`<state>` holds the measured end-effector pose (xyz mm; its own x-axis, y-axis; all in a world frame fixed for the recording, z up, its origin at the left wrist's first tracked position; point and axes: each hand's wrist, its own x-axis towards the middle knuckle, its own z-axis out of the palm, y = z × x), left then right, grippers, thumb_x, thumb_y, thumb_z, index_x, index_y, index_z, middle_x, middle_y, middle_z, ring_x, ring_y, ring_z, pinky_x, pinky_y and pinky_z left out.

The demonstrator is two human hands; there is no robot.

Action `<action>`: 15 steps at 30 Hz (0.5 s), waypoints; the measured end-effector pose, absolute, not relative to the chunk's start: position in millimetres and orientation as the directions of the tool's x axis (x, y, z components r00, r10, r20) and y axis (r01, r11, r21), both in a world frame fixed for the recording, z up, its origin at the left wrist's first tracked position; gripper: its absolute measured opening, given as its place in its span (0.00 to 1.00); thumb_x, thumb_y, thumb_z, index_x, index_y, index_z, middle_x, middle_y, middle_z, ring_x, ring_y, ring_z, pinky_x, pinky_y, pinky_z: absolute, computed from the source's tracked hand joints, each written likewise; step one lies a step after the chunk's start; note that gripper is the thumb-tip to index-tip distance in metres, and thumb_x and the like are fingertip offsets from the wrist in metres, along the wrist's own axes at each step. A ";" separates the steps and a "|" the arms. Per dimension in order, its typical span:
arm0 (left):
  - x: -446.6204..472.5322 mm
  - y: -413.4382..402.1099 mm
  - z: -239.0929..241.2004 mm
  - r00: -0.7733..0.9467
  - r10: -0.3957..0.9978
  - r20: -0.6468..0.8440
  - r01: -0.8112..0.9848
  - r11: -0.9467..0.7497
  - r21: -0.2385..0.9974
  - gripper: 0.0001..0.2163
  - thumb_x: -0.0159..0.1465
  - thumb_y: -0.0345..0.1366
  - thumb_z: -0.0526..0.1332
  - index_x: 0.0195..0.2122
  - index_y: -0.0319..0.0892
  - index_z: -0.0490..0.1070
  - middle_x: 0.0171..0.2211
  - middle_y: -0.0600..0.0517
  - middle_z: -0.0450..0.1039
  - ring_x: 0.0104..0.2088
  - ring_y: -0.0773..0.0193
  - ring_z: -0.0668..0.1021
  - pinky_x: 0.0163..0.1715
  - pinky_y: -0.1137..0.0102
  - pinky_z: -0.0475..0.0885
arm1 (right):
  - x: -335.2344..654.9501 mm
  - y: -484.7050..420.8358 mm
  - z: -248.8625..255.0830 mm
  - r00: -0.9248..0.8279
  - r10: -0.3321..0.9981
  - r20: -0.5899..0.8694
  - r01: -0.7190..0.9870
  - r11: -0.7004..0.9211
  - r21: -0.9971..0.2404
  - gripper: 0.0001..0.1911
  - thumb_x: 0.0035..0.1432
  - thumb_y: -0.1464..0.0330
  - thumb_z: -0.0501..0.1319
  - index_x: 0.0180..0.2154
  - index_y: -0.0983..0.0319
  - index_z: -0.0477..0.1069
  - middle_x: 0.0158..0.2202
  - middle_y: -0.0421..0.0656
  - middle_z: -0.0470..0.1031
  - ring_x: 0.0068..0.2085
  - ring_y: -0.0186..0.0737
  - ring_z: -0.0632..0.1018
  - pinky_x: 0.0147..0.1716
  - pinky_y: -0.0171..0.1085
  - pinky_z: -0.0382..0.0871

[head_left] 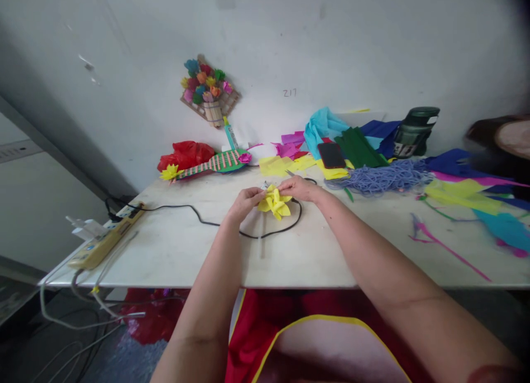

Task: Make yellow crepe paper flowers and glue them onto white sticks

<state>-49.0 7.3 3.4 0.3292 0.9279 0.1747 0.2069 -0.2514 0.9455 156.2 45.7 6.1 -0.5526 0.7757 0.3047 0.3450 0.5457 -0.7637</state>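
As left hand (244,202) pinches yellow paper flower (275,202) | right hand (300,189) likewise

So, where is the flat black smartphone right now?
In the head view the flat black smartphone lies right of centre, near the white wall, on yellow paper sheets, just left of the folded dark green paper.

Both bare forearms are reaching forward from the bottom edge and converging toward centre, the left arm (211,283) running steeper, the right arm (372,261) coming in diagonally. Left hand (247,201) and right hand (300,189) are sitting close together, knuckles up, fingers curling shut in a pinch, fingertips facing each other. Wrists are lying roughly straight.
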 end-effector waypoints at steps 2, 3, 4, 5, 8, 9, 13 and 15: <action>-48.5 7.5 3.1 0.330 0.929 0.165 0.207 -0.242 0.948 0.15 0.52 0.47 0.60 0.27 0.36 0.70 0.20 0.55 0.64 0.21 0.72 0.63 0.22 0.74 0.57 | 156.5 47.0 4.4 -0.552 0.775 0.306 0.342 0.546 -0.765 0.13 0.44 0.65 0.59 0.34 0.61 0.77 0.27 0.38 0.76 0.29 0.33 0.72 0.30 0.33 0.63; -48.1 7.6 3.0 0.329 0.931 0.161 0.204 -0.236 0.950 0.16 0.52 0.47 0.60 0.27 0.36 0.70 0.20 0.55 0.64 0.21 0.72 0.64 0.22 0.74 0.57 | 156.7 47.4 3.8 -0.552 0.775 0.307 0.343 0.547 -0.764 0.13 0.45 0.65 0.59 0.33 0.61 0.77 0.27 0.38 0.75 0.29 0.33 0.71 0.30 0.33 0.63; -47.6 7.6 2.9 0.326 0.933 0.156 0.205 -0.230 0.951 0.16 0.52 0.47 0.60 0.27 0.36 0.70 0.20 0.54 0.65 0.22 0.72 0.64 0.23 0.74 0.58 | 156.8 47.7 3.4 -0.553 0.775 0.307 0.345 0.548 -0.762 0.13 0.44 0.65 0.59 0.33 0.61 0.77 0.26 0.37 0.75 0.29 0.33 0.71 0.30 0.33 0.62; -47.1 7.7 2.8 0.320 0.935 0.152 0.209 -0.226 0.952 0.16 0.51 0.47 0.60 0.27 0.36 0.71 0.20 0.54 0.65 0.22 0.72 0.65 0.23 0.74 0.59 | 156.9 47.7 3.2 -0.553 0.774 0.308 0.346 0.550 -0.760 0.13 0.44 0.65 0.59 0.33 0.61 0.77 0.26 0.37 0.75 0.29 0.33 0.71 0.30 0.33 0.62; -46.0 8.6 2.3 0.306 0.940 0.152 0.221 -0.225 0.949 0.17 0.49 0.48 0.61 0.28 0.37 0.72 0.21 0.53 0.67 0.23 0.70 0.67 0.25 0.73 0.60 | 156.6 47.4 3.5 -0.549 0.778 0.307 0.347 0.546 -0.763 0.13 0.44 0.65 0.60 0.33 0.61 0.77 0.26 0.37 0.74 0.29 0.32 0.71 0.30 0.33 0.62; -45.9 9.1 1.9 0.304 0.939 0.158 0.221 -0.231 0.948 0.17 0.49 0.48 0.61 0.29 0.37 0.73 0.21 0.53 0.68 0.23 0.70 0.67 0.25 0.73 0.61 | 156.4 47.2 3.7 -0.543 0.782 0.307 0.348 0.542 -0.765 0.12 0.44 0.65 0.60 0.32 0.61 0.77 0.26 0.37 0.74 0.28 0.32 0.70 0.30 0.33 0.62; -47.0 12.0 -0.5 0.301 0.930 0.212 0.226 -0.285 0.931 0.18 0.50 0.48 0.60 0.32 0.37 0.74 0.24 0.52 0.70 0.24 0.69 0.68 0.25 0.73 0.61 | 155.2 47.0 4.4 -0.523 0.789 0.322 0.351 0.544 -0.762 0.11 0.43 0.66 0.60 0.31 0.61 0.77 0.25 0.37 0.74 0.28 0.32 0.70 0.29 0.32 0.61; -47.7 13.1 -1.5 0.299 0.922 0.245 0.237 -0.320 0.917 0.17 0.52 0.46 0.60 0.32 0.36 0.74 0.26 0.51 0.71 0.25 0.69 0.68 0.26 0.73 0.61 | 154.7 46.8 4.8 -0.525 0.782 0.336 0.343 0.556 -0.757 0.11 0.43 0.66 0.60 0.30 0.62 0.77 0.25 0.37 0.74 0.28 0.32 0.70 0.29 0.32 0.61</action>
